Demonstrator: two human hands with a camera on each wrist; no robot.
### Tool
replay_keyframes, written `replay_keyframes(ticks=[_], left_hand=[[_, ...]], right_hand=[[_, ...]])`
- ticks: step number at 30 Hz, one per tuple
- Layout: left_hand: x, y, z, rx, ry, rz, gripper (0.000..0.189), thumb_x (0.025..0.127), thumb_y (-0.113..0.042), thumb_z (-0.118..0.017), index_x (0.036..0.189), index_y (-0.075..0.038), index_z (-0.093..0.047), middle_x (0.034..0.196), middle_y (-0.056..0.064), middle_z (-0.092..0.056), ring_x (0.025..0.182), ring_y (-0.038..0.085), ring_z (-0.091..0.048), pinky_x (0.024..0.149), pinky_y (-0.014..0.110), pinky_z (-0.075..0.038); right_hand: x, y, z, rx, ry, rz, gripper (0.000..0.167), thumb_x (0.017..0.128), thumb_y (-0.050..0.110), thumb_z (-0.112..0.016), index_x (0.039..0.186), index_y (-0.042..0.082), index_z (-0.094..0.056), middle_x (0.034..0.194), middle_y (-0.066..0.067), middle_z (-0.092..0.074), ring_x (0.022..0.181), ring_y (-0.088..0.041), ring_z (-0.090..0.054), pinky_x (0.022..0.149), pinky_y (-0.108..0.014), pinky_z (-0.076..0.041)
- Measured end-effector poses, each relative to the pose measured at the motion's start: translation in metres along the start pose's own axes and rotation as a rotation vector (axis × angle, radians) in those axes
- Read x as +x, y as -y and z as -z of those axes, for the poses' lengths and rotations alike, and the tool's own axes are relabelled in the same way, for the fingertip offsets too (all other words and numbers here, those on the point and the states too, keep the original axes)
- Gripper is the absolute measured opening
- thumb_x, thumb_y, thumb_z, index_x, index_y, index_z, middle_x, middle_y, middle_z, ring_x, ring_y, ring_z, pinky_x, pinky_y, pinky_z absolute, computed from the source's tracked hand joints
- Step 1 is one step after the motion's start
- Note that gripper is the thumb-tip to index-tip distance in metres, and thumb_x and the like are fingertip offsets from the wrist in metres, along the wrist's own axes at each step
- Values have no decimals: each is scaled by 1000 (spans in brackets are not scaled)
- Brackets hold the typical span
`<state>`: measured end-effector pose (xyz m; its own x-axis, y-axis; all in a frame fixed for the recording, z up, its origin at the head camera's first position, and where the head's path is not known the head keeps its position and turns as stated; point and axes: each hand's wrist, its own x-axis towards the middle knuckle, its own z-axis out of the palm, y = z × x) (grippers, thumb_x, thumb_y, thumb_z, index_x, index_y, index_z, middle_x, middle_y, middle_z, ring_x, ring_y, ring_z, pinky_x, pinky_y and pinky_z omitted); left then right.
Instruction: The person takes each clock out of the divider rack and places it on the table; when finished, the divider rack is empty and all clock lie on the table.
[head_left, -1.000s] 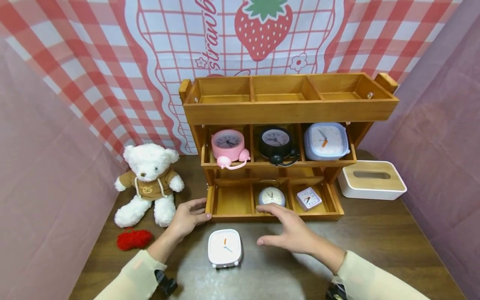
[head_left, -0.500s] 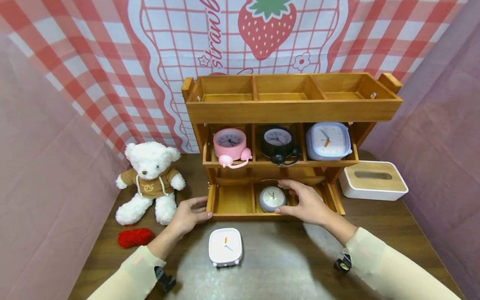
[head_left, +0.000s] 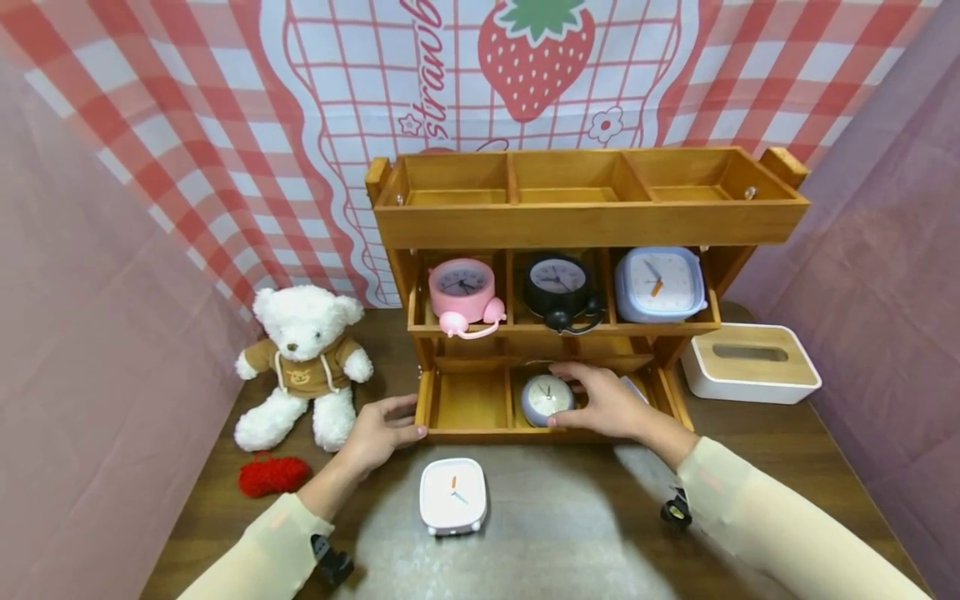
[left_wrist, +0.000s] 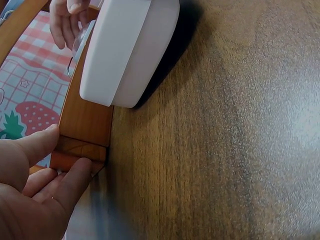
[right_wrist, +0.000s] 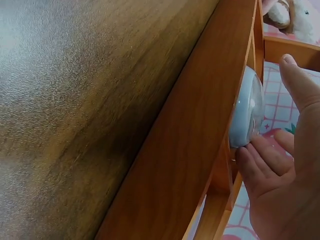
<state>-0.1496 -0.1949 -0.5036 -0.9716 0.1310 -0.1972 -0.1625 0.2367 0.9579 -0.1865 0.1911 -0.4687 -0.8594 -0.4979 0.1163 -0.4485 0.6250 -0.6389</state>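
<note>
In the head view my left hand [head_left: 381, 433] grips the front left corner of the wooden shelf's [head_left: 480, 225] bottom tray, thumb on one side and fingers on the other. My right hand [head_left: 611, 402] reaches over that tray at a round grey-blue alarm clock [head_left: 548, 400] in the middle compartment. In the right wrist view its fingertips touch the clock's side [right_wrist: 243, 112], while the thumb stands apart from it. My right hand mostly covers a small lilac square clock [head_left: 633, 388] in the right compartment. A white square alarm clock [head_left: 453, 495] lies on the table before the shelf.
Pink [head_left: 462, 292], black [head_left: 557, 287] and blue [head_left: 660, 285] alarm clocks sit in the middle tier. A white teddy bear [head_left: 307, 367] and red yarn [head_left: 273, 476] are at left. A tissue box [head_left: 750, 362] with a wooden lid stands at right.
My right hand has moved up and right from above the table to the round clock, covering the lilac clock. My left hand stays at the tray corner.
</note>
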Motion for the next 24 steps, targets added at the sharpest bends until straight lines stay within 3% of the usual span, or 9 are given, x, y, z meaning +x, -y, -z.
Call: replay_keyframes(ticks=[6,14,24], left_hand=[[0,-1,0,9,-4,-3,60,85,6,-78,141,9,-56,142,32,-56,123,43,-63,86,33,-63],[1,1,0,16,-11,3,59,86,5,-78,141,7,-57,142,30,-57,123,43,-63,87,33,-63],[0,2,-1,11,-17,1,59,85,5,-78,140,7,-57,141,31,-57,123,43,-63,88,34,-63]], right_hand=[[6,-1,-4,-66,5,-7,84,75,45,-91,140,2,-60,131,-16,-68,109,-30,-69,95,-46,-60],[12,0,-15,-126,-46,14,82,72,44,-92,134,0,-63,133,-17,-67,122,-35,-62,107,-51,-51],[16,6,-25,-263,-30,-40,85,71,47,-90,136,0,-61,133,-20,-65,119,-38,-64,104,-52,-53]])
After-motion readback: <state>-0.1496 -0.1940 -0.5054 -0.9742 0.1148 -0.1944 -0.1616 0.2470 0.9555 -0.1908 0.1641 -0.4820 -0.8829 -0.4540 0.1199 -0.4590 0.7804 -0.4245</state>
